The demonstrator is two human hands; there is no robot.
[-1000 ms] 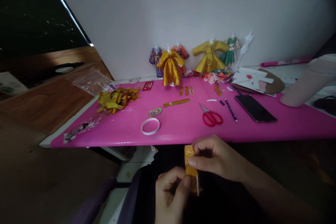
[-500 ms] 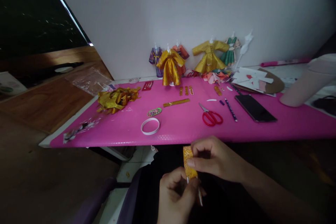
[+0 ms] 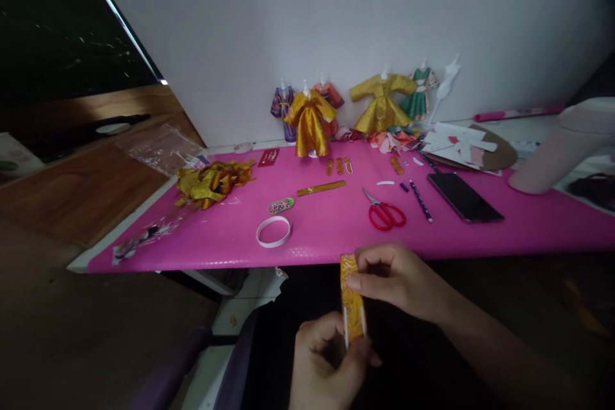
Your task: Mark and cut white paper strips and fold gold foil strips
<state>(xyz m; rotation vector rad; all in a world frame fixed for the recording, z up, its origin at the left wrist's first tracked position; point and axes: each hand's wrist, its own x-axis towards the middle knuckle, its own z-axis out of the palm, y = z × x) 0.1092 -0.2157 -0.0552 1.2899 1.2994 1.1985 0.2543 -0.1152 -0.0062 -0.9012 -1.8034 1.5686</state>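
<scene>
Between my hands, just below the table's front edge, is a narrow strip of gold patterned fabric (image 3: 354,307) with white edges along its lower half. My left hand (image 3: 329,359) pinches the strip's lower end between thumb and fingers. Higher up, my right hand (image 3: 396,282) grips it with the thumb on its face and the fingers behind. The strip's bottom end is hidden by my left thumb. Red-handled scissors (image 3: 385,213) lie on the pink table top (image 3: 331,230) beyond my right hand, blades partly apart.
Several small dressed dolls or forms (image 3: 312,118) stand along the wall. A phone (image 3: 465,196), a patterned pencil (image 3: 421,200) and a pale tumbler (image 3: 542,154) are at right. Gold fabric scraps (image 3: 211,182) lie at left, a white ring (image 3: 273,232) and a gold strip (image 3: 321,188) mid-table.
My right hand has shifted slightly up. My left hand has slid lower on the gold strip, so a longer stretch of it with its white edges now shows between the hands.
</scene>
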